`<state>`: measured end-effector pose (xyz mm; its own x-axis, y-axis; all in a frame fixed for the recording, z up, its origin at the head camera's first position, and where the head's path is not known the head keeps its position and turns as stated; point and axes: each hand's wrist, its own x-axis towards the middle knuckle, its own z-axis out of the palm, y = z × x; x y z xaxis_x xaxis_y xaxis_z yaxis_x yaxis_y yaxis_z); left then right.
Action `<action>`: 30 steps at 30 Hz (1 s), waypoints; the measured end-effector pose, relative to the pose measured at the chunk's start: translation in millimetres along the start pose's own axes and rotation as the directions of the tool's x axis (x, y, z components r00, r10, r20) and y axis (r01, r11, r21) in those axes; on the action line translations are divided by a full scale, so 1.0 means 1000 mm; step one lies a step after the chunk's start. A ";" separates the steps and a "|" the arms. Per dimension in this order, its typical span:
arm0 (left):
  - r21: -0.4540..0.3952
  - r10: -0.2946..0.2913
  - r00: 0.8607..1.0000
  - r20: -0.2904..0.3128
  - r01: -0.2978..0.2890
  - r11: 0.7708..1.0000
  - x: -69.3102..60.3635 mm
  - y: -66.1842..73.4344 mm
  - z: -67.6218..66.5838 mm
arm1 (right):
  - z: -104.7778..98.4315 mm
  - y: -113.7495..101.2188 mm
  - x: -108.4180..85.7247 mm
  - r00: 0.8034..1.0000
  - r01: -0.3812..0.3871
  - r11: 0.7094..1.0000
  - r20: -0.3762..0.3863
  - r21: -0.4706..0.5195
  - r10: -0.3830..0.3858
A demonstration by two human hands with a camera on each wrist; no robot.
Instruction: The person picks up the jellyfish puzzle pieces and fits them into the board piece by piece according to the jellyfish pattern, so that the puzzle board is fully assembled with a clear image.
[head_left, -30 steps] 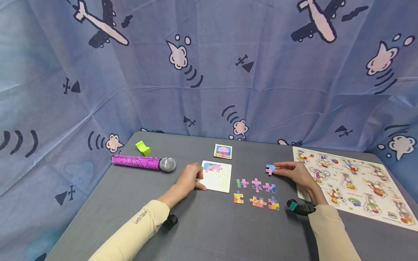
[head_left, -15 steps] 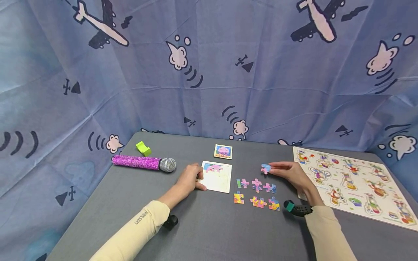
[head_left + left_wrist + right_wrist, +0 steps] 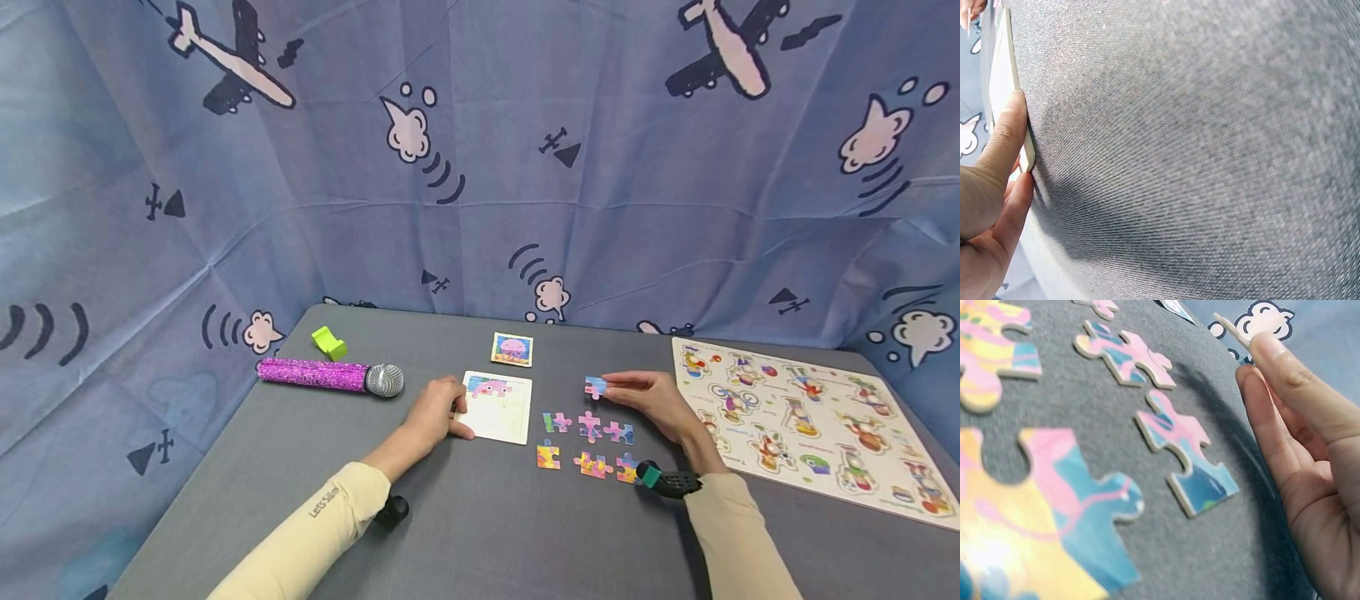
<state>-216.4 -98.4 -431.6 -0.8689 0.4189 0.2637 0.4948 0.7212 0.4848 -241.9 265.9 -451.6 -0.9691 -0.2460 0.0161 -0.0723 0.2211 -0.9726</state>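
Note:
My left hand [image 3: 435, 411] pinches the left edge of a white square puzzle tray [image 3: 504, 423]; the left wrist view shows the thumb on top of its rim [image 3: 1025, 150]. Joined pink and blue pieces [image 3: 489, 387] lie along the tray's upper left. To the right, my right hand [image 3: 654, 402] holds a blue and pink jigsaw piece [image 3: 595, 386] between thumb and fingertips, raised off the table. The right wrist view has this piece [image 3: 1232, 329] nearly edge-on. Several loose jigsaw pieces [image 3: 589, 426] lie in two rows between the tray and my right forearm.
A small jellyfish picture card [image 3: 512, 348] lies behind the tray. A glittery pink microphone [image 3: 330, 375] and a lime green block [image 3: 328, 342] are at the left. A large picture board [image 3: 802, 417] covers the table's right side. A patterned blue cloth [image 3: 495, 167] hangs behind.
My right hand has moved left with the jigsaw piece, toward the tray, and its wrist camera now overlaps the lower right loose piece. The left hand and tray have stayed in place.

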 end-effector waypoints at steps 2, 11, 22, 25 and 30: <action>-0.002 -0.004 1.000 -0.001 0.004 1.000 0.000 0.000 0.000 | 0.002 0.000 0.001 1.000 0.000 1.000 -0.001 -0.001 0.000; -0.002 -0.008 1.000 -0.005 0.007 1.000 -0.001 0.000 0.000 | 0.012 0.000 0.005 1.000 -0.006 0.998 -0.022 -0.056 0.005; -0.003 0.003 1.000 -0.004 -0.003 1.000 -0.001 -0.002 -0.001 | 0.027 -0.005 0.010 1.000 0.010 0.998 -0.014 -0.064 -0.011; -0.006 -0.008 1.000 0.004 0.008 1.000 0.000 -0.002 -0.001 | 0.031 -0.007 0.011 1.000 0.016 0.998 -0.014 -0.066 -0.017; -0.007 -0.014 1.000 0.006 0.014 1.000 0.000 0.000 -0.001 | 0.037 -0.009 0.013 1.000 0.008 0.999 -0.010 -0.048 -0.009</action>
<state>-216.7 -98.9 -430.9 -0.8754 0.4127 0.2517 0.4829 0.7228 0.4943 -245.1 225.6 -450.9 -0.9707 -0.2388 0.0267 -0.0914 0.2640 -0.9602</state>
